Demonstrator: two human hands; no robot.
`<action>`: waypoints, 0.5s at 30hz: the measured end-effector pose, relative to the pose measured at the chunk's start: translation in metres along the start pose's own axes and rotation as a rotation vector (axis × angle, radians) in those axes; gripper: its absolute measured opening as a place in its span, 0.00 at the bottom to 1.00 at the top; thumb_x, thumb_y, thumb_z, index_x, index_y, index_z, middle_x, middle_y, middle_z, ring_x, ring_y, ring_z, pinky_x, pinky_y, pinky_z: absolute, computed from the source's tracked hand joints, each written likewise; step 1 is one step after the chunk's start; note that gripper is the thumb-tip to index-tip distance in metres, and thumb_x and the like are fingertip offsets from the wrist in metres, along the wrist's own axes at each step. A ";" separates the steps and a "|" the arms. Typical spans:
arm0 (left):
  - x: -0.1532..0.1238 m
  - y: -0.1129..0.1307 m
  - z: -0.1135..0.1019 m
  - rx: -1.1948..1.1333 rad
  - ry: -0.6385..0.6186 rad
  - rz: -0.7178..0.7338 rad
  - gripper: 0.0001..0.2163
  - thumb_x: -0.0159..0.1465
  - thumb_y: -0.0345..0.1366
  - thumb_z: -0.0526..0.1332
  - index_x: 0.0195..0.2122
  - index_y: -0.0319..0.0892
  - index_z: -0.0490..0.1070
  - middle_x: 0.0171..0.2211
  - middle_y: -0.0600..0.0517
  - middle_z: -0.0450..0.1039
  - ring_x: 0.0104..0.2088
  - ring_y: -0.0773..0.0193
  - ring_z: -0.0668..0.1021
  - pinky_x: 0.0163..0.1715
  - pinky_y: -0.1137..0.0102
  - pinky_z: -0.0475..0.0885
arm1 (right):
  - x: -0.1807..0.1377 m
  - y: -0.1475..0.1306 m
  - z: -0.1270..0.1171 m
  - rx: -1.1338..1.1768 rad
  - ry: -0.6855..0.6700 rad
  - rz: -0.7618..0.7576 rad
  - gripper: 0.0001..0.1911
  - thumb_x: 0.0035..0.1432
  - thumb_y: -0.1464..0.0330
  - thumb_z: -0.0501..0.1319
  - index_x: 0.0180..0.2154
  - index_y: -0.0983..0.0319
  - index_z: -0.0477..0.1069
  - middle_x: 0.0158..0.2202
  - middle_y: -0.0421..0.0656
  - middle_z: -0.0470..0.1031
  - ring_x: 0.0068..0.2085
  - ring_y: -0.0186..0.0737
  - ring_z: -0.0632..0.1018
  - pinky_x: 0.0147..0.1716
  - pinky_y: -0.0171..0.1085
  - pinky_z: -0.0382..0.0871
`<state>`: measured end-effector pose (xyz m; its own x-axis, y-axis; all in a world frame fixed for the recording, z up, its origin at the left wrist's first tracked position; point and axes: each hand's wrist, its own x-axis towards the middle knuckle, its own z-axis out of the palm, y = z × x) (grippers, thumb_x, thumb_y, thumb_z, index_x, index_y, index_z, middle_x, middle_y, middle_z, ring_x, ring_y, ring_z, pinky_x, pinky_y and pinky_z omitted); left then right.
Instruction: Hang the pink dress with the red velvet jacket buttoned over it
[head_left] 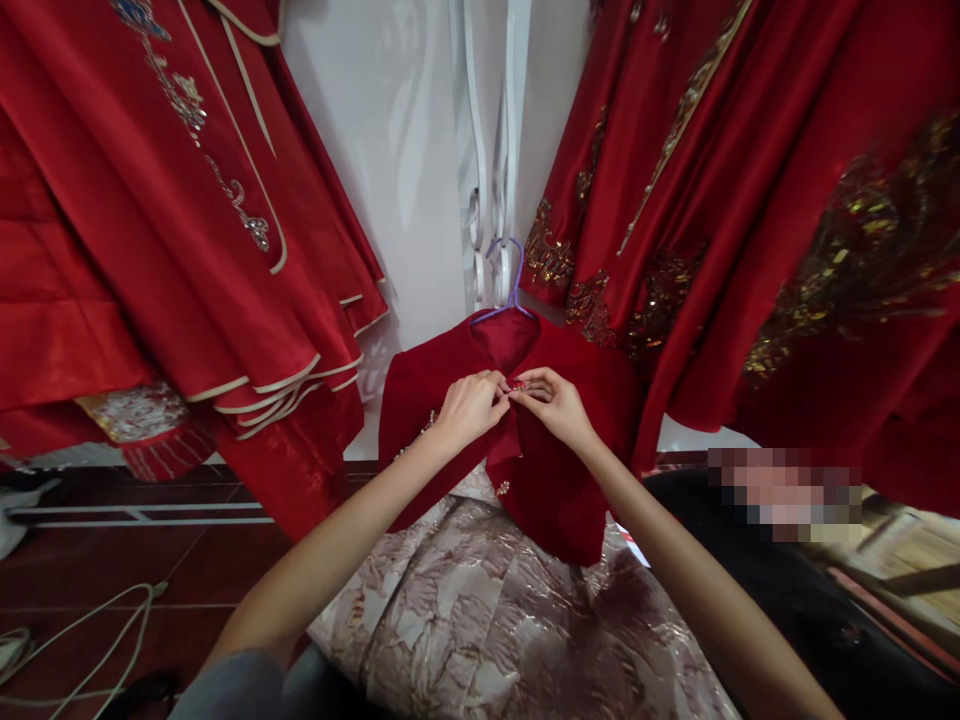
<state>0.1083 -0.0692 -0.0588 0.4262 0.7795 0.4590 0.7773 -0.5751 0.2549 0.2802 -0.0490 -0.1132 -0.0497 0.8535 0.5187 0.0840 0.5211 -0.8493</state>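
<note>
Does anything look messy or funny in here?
Yes: the pale cord lies in loose loops on the floor at lower left, which looks untidy. I see no spill, and no clear damage on the red jacket.

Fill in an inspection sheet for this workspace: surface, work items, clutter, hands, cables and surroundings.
Surface: pale patterned fabric spreads below the work; what supports it is hidden.
Work items: a dark red jacket on a purple hanger, beaded trim on its front, lower edge over the fabric.
Clutter: a black object at the right, partly cut off; a pixelated patch hides detail there.
Hands: left hand and right hand meet at the jacket's front below the neckline, fingertips pinched; the small detail between them is unclear.
Cables: a pale cable loops on the tiled floor, lower left.
Surroundings: red garments hang on both sides; white doors behind.
</note>
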 end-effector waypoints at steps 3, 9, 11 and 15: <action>0.001 -0.001 0.000 -0.006 -0.009 0.032 0.06 0.62 0.33 0.57 0.37 0.41 0.72 0.35 0.51 0.79 0.34 0.63 0.79 0.34 0.72 0.70 | 0.003 -0.002 -0.001 0.004 -0.024 0.001 0.17 0.46 0.62 0.70 0.37 0.61 0.70 0.37 0.44 0.76 0.38 0.38 0.78 0.44 0.42 0.74; 0.004 -0.004 0.002 -0.036 0.001 0.073 0.06 0.61 0.32 0.57 0.36 0.41 0.73 0.35 0.51 0.78 0.33 0.64 0.79 0.33 0.73 0.70 | 0.006 -0.005 -0.005 0.009 -0.100 0.001 0.16 0.48 0.63 0.69 0.38 0.61 0.68 0.37 0.43 0.75 0.39 0.38 0.78 0.45 0.43 0.73; 0.005 -0.004 0.003 -0.058 -0.009 0.061 0.06 0.61 0.31 0.58 0.37 0.41 0.73 0.34 0.51 0.78 0.33 0.64 0.79 0.33 0.73 0.70 | 0.007 -0.005 -0.005 -0.016 -0.117 -0.013 0.15 0.49 0.64 0.67 0.38 0.61 0.67 0.37 0.43 0.74 0.39 0.38 0.78 0.46 0.43 0.73; 0.001 -0.002 0.005 -0.057 0.000 -0.007 0.08 0.61 0.29 0.57 0.39 0.42 0.72 0.33 0.51 0.77 0.32 0.63 0.78 0.33 0.72 0.70 | 0.003 -0.005 0.000 -0.096 -0.067 -0.067 0.16 0.52 0.69 0.62 0.42 0.59 0.62 0.42 0.44 0.70 0.41 0.38 0.77 0.44 0.43 0.74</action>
<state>0.1096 -0.0656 -0.0631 0.4211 0.7837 0.4567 0.7528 -0.5828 0.3059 0.2792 -0.0493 -0.1075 -0.1249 0.8167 0.5634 0.1733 0.5771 -0.7981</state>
